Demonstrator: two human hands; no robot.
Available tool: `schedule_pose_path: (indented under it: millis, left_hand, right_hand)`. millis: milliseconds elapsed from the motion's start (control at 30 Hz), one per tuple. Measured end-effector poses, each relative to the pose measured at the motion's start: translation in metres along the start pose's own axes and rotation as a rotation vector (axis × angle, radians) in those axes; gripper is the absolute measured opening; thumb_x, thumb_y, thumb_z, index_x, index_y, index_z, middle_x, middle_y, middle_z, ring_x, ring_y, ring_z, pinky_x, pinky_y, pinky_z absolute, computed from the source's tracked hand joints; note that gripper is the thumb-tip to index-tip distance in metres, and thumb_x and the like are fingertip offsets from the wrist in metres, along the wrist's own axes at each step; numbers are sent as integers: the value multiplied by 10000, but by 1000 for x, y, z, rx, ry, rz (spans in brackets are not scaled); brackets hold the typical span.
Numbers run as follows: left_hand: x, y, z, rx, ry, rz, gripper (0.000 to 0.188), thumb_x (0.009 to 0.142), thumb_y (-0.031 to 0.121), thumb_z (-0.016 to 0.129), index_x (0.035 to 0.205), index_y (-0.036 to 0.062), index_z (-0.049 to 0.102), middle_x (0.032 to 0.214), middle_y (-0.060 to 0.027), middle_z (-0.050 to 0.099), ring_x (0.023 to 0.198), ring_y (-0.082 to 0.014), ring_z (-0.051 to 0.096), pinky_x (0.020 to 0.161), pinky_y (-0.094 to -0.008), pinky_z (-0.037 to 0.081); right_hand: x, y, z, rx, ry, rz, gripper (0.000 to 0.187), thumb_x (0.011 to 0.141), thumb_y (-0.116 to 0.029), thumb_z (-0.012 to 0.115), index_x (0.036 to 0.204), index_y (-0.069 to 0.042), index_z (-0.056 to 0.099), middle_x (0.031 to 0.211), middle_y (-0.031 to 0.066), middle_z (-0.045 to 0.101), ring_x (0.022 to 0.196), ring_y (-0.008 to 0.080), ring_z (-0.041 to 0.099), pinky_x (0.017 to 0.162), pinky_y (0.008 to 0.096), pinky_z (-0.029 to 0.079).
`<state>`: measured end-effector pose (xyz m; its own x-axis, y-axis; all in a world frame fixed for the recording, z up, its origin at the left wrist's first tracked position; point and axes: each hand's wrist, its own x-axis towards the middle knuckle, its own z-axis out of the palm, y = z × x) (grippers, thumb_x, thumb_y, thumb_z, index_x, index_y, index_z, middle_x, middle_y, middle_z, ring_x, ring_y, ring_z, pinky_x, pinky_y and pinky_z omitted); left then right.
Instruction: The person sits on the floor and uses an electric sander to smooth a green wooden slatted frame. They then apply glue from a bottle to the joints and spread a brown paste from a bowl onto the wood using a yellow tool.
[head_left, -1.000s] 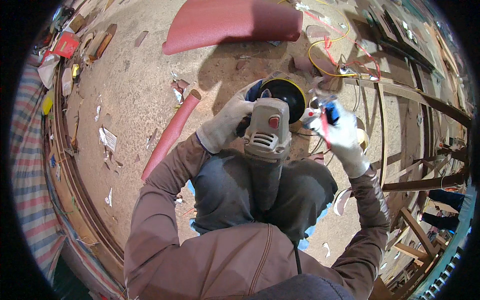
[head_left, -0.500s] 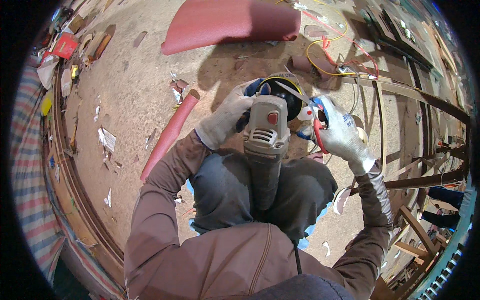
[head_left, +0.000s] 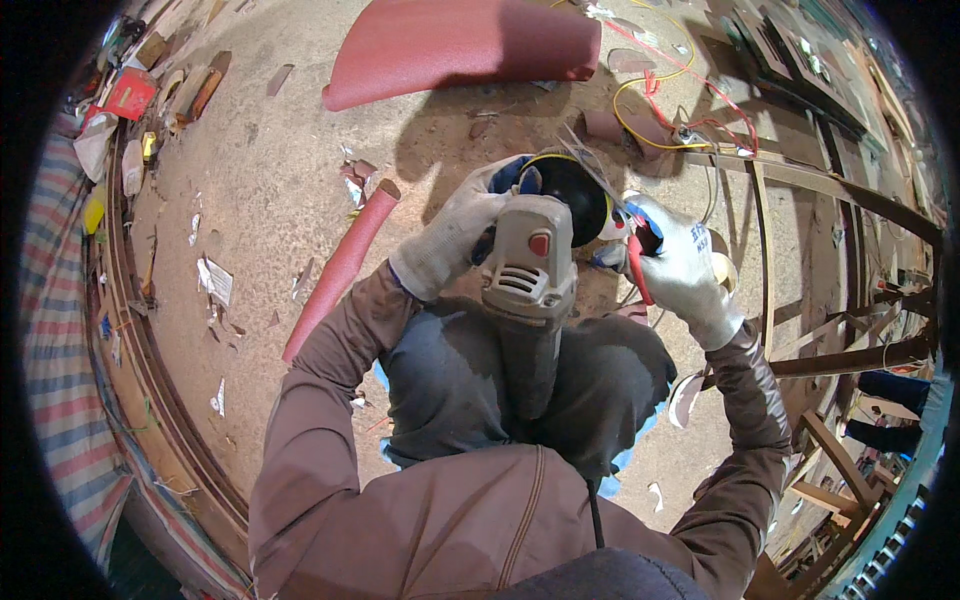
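Between my knees a grey, dusty disc sander (head_left: 525, 265) with a red button stands head-up, its dark handle pointing down. Its round black pad (head_left: 583, 203) faces right, with a thin yellow edge along the top. My left hand (head_left: 462, 228), in a white and blue work glove, grips the pad's left rim, thumb on the near face. My gloved right hand (head_left: 683, 268) is closed on red-handled scissors (head_left: 637, 265). Their blades lie along the pad's upper right edge, spread slightly apart; whether they touch it I cannot tell.
A large reddish sheet (head_left: 450, 50) lies curled on the floor ahead, and a narrow reddish roll (head_left: 345, 268) is left of my arm. Red and yellow cords (head_left: 690, 135) run beside a metal frame (head_left: 840, 190) on the right. Paper scraps (head_left: 215, 280) litter the left floor.
The scissors have turned steeper, their blades shifting from across the pad to along its right edge. The sander's head has tipped slightly left. Both hands keep their hold.
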<state>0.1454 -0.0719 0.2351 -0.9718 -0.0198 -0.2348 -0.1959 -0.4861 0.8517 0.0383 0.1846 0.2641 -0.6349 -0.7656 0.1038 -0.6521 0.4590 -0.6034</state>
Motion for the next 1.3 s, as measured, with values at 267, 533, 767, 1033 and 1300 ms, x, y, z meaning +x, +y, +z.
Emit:
schedule_pose_path:
  millis: [267, 533, 767, 1033, 1300]
  left_hand:
    - [5, 3, 0, 174, -38, 122, 408, 950, 130, 690, 1331, 4, 611, 1157, -10, 674, 1020, -66, 606, 907, -247, 526]
    - [7, -5, -13, 187, 18, 150, 429, 932, 128, 720, 1321, -14, 609, 1155, -6, 670, 1025, -63, 586, 929, -255, 508]
    - [9, 11, -5, 346, -110, 206, 323, 1017, 201, 672, 1248, -23, 642, 1127, -42, 700, 1005, -86, 587, 928, -273, 501]
    - [13, 15, -6, 416, -163, 254, 359, 1023, 246, 665, 1266, -16, 629, 1095, -9, 677, 996, -69, 572, 894, -260, 503]
    - [12, 32, 2, 622, -147, 207, 284, 1029, 210, 647, 1223, 4, 664, 1052, -25, 696, 967, -78, 576, 894, -284, 509]
  right_hand:
    - [18, -21, -17, -243, 2, -60, 307, 845, -248, 703, 1105, -91, 656, 814, 156, 692, 695, 370, 693, 628, 467, 549]
    - [23, -30, -23, -180, -141, 32, 365, 842, -190, 725, 1155, -10, 668, 864, 204, 703, 806, 397, 715, 730, 435, 564]
    - [26, -38, -40, -260, -203, 18, 377, 852, -193, 715, 1187, -23, 675, 840, 206, 703, 792, 385, 716, 711, 433, 555]
    - [22, -12, -24, -240, -16, -124, 260, 840, -281, 723, 1051, -130, 727, 705, 109, 694, 579, 298, 680, 535, 417, 527]
    - [32, -30, -35, -208, -44, -85, 211, 832, -268, 727, 998, -137, 726, 660, 101, 665, 575, 311, 675, 537, 431, 519]
